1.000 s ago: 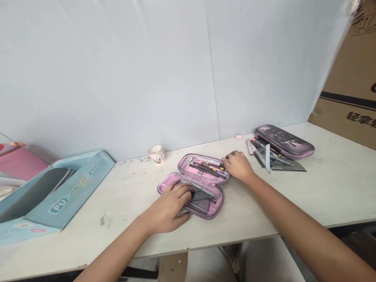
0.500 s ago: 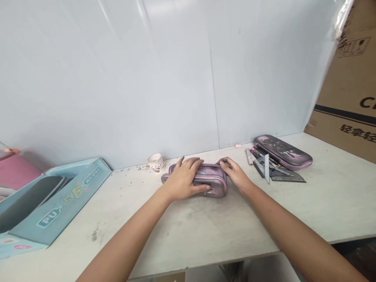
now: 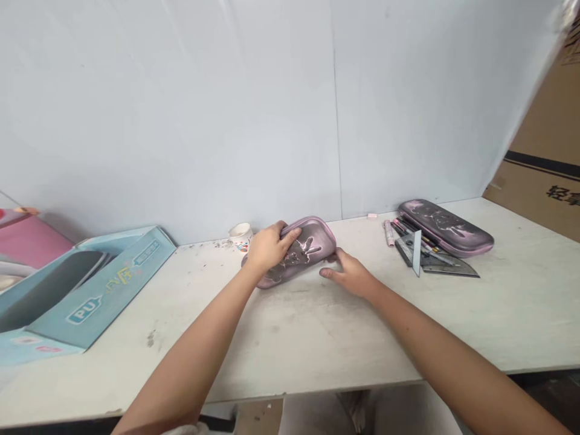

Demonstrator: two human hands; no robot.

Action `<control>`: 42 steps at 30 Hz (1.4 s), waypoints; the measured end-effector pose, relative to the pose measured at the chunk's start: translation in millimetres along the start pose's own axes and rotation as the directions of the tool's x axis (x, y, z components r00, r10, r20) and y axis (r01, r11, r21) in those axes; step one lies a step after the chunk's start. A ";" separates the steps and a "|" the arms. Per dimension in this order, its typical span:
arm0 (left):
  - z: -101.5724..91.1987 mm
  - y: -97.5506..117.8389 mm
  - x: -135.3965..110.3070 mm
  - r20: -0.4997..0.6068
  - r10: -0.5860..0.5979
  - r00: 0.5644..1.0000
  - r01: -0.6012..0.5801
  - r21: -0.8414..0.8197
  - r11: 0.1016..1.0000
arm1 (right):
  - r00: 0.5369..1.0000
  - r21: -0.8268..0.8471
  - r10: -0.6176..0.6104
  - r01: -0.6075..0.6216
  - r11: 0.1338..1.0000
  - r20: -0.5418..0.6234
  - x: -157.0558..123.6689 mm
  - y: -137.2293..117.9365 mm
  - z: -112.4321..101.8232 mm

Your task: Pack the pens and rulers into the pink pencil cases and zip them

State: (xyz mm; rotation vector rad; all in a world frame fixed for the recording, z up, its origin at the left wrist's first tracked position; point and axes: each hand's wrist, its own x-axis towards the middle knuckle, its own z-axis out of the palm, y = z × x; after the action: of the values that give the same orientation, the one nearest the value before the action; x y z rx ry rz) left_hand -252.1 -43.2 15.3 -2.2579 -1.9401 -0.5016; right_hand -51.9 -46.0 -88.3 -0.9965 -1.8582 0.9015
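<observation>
A grey-purple pencil case (image 3: 302, 252) with pink edging and a shiny raised figure on its face is tipped up over the table, its right end higher. My left hand (image 3: 268, 244) is closed on its upper left edge, thumb on the decorated face and the fingertips out of sight behind. At the lower right corner of the case is my right hand (image 3: 351, 273). Its thumb points left, apart from the fingers, which reach the case's end and are partly hidden. Behind my left hand stands a paper cup (image 3: 241, 234).
At right, a second pencil case (image 3: 446, 226) lies beside a set square (image 3: 446, 266), several pens (image 3: 405, 228) and a pink marker (image 3: 388, 233). An eraser (image 3: 372, 215) is near the wall. A blue box (image 3: 97, 302) stands left, a carton (image 3: 539, 163) far right.
The pencil case has gone from resting on the table to tipped up, its decorated face toward me. My left hand has shifted to its upper edge; my right thumb and fingers have parted.
</observation>
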 end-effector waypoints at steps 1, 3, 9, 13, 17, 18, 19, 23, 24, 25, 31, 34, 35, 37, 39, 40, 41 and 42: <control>-0.4 -0.3 -1.3 -0.009 -0.015 1.000 0.015 -0.010 1.000 | 1.000 -0.078 0.007 -0.007 0.997 -0.001 -0.7 -0.1 2.1; -0.6 1.8 -5.1 -0.016 -0.026 1.000 0.026 -0.022 0.999 | 1.000 -0.193 0.007 -0.012 0.981 -0.023 -1.3 -1.2 5.2; -0.9 11.4 -14.0 -0.006 -0.091 0.996 0.090 -0.025 0.996 | 0.997 -0.414 -0.067 0.070 0.908 0.022 -1.3 -4.8 1.6; -0.1 13.9 -16.4 -0.039 -0.117 0.992 0.116 -0.027 0.993 | 0.979 -0.674 -0.193 0.184 0.716 0.062 -4.2 -5.6 -11.4; 5.5 24.4 -22.0 -0.057 -0.094 0.994 0.096 0.020 0.995 | 0.952 -0.848 -0.284 0.240 0.472 0.111 -10.6 -1.8 -34.0; 7.8 28.6 -24.0 -0.060 -0.070 0.996 0.072 0.042 0.996 | 0.945 -0.875 -0.296 0.257 0.410 0.139 -12.7 -0.2 -41.2; 10.3 33.1 -26.0 -0.062 -0.036 0.997 0.040 0.066 0.997 | 0.935 -0.896 -0.307 0.281 0.344 0.176 -14.7 1.1 -49.2; 21.3 51.4 -32.8 -0.061 0.148 0.987 -0.138 0.135 0.981 | 0.869 -0.910 -0.343 0.406 0.085 0.356 -18.3 -5.4 -87.3; 23.7 55.2 -34.0 -0.062 0.185 0.981 -0.174 0.143 0.974 | 0.845 -0.899 -0.352 0.438 0.023 0.403 -17.0 -12.0 -97.0; 25.9 58.7 -35.1 -0.066 0.212 0.975 -0.201 0.148 0.968 | 0.819 -0.882 -0.353 0.470 -0.040 0.452 -14.5 -20.9 -105.6; 32.3 69.3 -44.0 -0.142 0.289 0.947 -0.273 0.123 0.954 | 0.533 -0.596 -0.269 0.720 -0.354 0.803 18.8 -98.3 -104.7; 33.1 70.4 -49.3 -0.172 0.266 0.949 -0.256 0.079 0.963 | 0.401 -0.462 -0.232 0.800 -0.384 0.886 33.8 -125.0 -78.0; 33.3 70.6 -50.6 -0.177 0.253 0.951 -0.246 0.059 0.967 | 0.380 -0.439 -0.223 0.817 -0.375 0.898 36.8 -129.3 -70.8; 33.8 71.0 -51.9 -0.190 0.227 0.955 -0.227 0.027 0.974 | 0.390 -0.446 -0.223 0.835 -0.323 0.893 38.7 -131.3 -62.8; 34.5 71.5 -51.9 -0.211 0.205 0.956 -0.206 0.016 0.978 | 0.494 -0.547 -0.254 0.808 -0.218 0.831 35.5 -125.9 -61.3; 34.9 71.8 -51.6 -0.223 0.196 0.955 -0.198 0.016 0.980 | 0.582 -0.634 -0.282 0.760 -0.145 0.763 32.2 -121.2 -61.3; 35.3 72.1 -51.3 -0.231 0.191 0.954 -0.193 0.015 0.981 | 0.687 -0.734 -0.313 0.677 -0.055 0.656 28.0 -115.5 -60.5; 35.5 72.5 -51.1 -0.234 0.189 0.953 -0.192 0.011 0.981 | 0.788 -0.824 -0.335 0.564 0.055 0.517 23.1 -109.2 -58.4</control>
State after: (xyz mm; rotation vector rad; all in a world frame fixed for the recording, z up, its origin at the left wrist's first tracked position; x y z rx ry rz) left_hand -181.5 -92.5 -25.9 -2.2449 -1.5923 -0.7188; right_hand -39.6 -60.7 36.2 -0.8092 -2.7058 -0.8460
